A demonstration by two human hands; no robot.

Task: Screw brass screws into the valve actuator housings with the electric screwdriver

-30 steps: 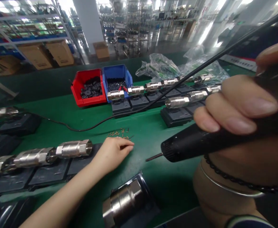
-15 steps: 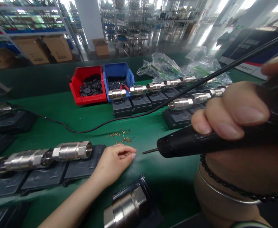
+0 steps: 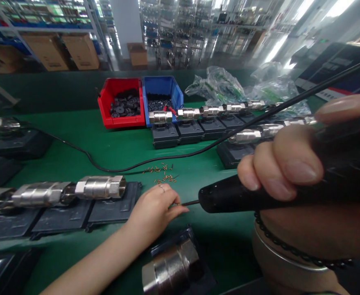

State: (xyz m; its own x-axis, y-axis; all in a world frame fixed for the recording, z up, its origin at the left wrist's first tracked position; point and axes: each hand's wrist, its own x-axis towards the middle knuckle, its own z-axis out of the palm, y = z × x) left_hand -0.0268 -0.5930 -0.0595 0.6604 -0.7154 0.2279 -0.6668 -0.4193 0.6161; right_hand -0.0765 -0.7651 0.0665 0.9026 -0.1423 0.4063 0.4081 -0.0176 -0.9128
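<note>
In the head view, the right hand (image 3: 282, 164) wraps its fingers round a black power screwdriver (image 3: 229, 196), its bit (image 3: 192, 203) reaching the left hand (image 3: 155, 207), whose thumb and forefinger are narrowed about the tip — whether they pinch a screw I cannot tell. Loose brass-coloured screws (image 3: 169, 178) lie just beyond the left hand, and a silver fitting (image 3: 172, 268) sits nearer the wearer. The tip could jab those fingertips — likeliest if the cable (image 3: 180, 156) tugged the driver sideways.
</note>
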